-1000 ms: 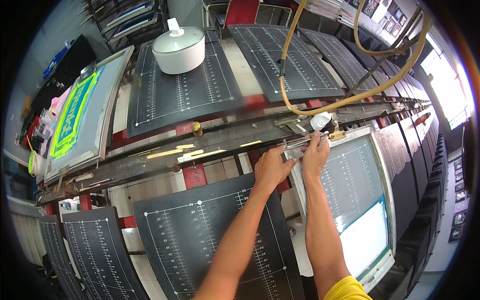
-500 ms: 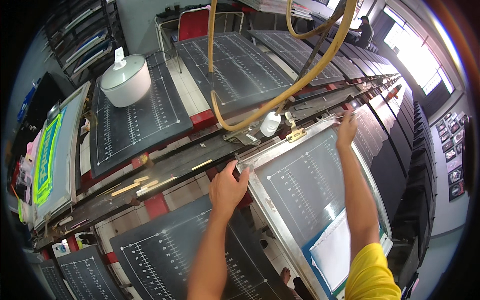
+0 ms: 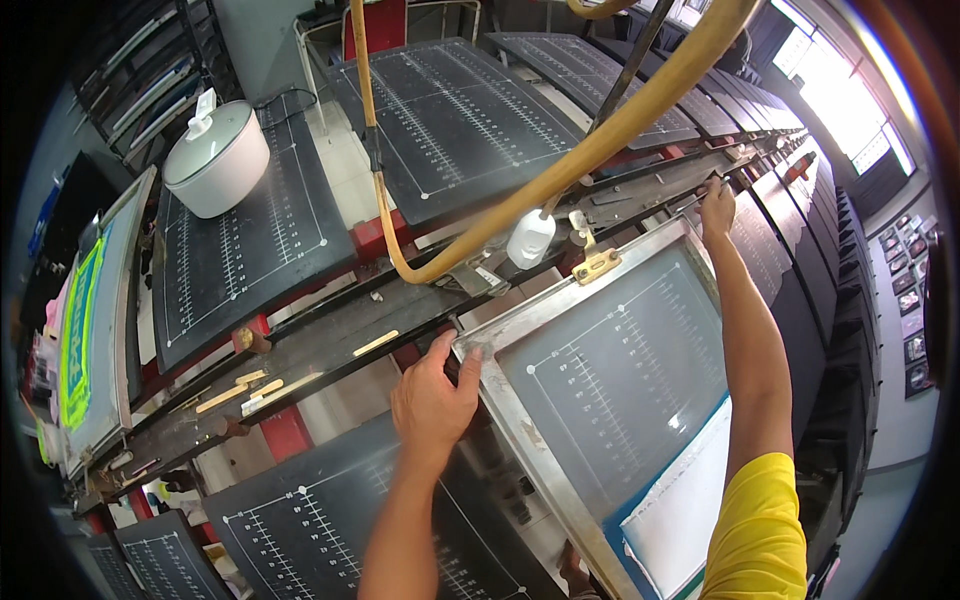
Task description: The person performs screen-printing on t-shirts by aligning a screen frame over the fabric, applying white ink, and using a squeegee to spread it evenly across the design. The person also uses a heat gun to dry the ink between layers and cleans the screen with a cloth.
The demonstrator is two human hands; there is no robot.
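Note:
A screen-printing frame (image 3: 535, 440) with a pale metal border and a see-through mesh lies over a dark printing board. My left hand (image 3: 435, 400) is at its far left corner, with thumb and forefinger on either side of the corner. Beyond the far right corner, my right hand (image 3: 717, 210) is closed by the rail; what its fingers hold is too small to make out. A brass-coloured hinge clamp (image 3: 597, 266) sits on the frame's far edge. At the near end of the mesh is a ragged-edged white patch (image 3: 675, 510) bordered by blue.
A yellow hose (image 3: 570, 180) loops above the rail, near a white bottle-shaped piece (image 3: 531, 240). A white lidded pot (image 3: 218, 165) stands on a board at the left. Wooden sticks (image 3: 270, 390) lie on the rail. Another screen (image 3: 110, 320) stands at far left.
My right hand has moved away from the frame's far right corner, farther along the rail. My left hand stays at its corner. The view has shifted, and the hose appears nearer.

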